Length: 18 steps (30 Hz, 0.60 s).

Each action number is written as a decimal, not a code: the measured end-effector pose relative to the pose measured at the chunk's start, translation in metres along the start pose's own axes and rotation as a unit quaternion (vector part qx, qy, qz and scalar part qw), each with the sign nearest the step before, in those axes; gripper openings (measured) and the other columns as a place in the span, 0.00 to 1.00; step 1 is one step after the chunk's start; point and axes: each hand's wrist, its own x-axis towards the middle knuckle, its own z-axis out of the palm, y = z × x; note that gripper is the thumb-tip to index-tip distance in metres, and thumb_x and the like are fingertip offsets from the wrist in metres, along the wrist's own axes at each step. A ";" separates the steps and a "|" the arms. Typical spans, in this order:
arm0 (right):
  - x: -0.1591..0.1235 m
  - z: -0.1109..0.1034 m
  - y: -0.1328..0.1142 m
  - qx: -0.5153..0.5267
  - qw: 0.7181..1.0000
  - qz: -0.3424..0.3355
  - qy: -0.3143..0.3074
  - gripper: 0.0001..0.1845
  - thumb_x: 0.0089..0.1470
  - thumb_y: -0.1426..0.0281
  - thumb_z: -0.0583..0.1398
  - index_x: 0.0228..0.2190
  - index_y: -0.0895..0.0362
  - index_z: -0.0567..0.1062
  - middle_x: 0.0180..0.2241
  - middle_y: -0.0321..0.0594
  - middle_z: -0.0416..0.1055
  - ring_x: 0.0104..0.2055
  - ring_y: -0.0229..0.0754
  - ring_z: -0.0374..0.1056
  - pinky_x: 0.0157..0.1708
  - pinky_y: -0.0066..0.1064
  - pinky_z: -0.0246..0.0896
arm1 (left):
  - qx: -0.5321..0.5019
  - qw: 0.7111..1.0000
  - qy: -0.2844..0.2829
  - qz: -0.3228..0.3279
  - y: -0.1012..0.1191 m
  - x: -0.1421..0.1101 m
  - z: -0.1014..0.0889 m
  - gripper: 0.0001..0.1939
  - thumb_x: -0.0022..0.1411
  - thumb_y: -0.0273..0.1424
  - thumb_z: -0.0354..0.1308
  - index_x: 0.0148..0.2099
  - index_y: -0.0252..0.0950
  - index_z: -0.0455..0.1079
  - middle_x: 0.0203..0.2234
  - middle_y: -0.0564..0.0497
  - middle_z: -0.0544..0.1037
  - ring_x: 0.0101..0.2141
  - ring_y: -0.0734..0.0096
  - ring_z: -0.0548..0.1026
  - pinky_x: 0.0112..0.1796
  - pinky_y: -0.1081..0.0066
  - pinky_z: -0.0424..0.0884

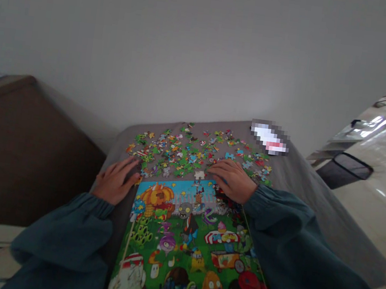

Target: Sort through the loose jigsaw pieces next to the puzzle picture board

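Picture [183,251]: here it lies, flat on the grey cloth [303,174], closest to the person, near end out of sight; its long axis looks to run away towards the wall [204,52], sky end far, characters upright for the person, likely turned for easy viewing.
Left hand [116,182]: beside the far left corner, fingers and thumb loosely parted, nothing held that I can see; perhaps just steadying itself.
Right hand [232,180]: over the far right corner, fingers close together, curling down; whether they pinch anything, I can't tell.
Pale piece [199,175]: just past the far edge, near the right fingertips.
Pieces [184,155]: scattered, pointing every way, probably spread for reach.
Screen [269,139]: glowing, blurred, far right, seemingly parked clear of both hands.
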 end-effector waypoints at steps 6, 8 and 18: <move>0.001 0.000 0.001 0.008 1.000 -0.017 0.018 0.17 0.68 0.72 0.54 0.50 0.55 0.81 0.48 0.46 0.80 0.54 0.51 0.69 0.58 0.49 0.63 | -0.010 0.999 0.011 0.034 -0.010 0.004 0.004 0.34 0.71 0.49 0.40 0.70 0.42 0.66 0.70 0.45 0.67 0.68 0.43 0.63 0.63 0.35 0.59; 0.001 0.000 0.001 0.011 0.999 -0.016 0.026 0.17 0.67 0.74 0.54 0.49 0.55 0.81 0.47 0.46 0.80 0.53 0.51 0.70 0.57 0.48 0.64 | -0.026 0.997 0.026 0.071 -0.013 0.009 0.003 0.35 0.70 0.50 0.41 0.69 0.38 0.67 0.68 0.42 0.68 0.67 0.45 0.66 0.65 0.40 0.60; 0.001 0.002 0.005 0.044 0.998 -0.017 0.038 0.16 0.64 0.76 0.56 0.46 0.56 0.82 0.44 0.46 0.81 0.48 0.48 0.72 0.54 0.45 0.66 | 0.031 0.980 -0.024 0.193 0.038 0.076 -0.004 0.35 0.70 0.48 0.43 0.70 0.33 0.65 0.71 0.42 0.63 0.70 0.55 0.62 0.69 0.54 0.57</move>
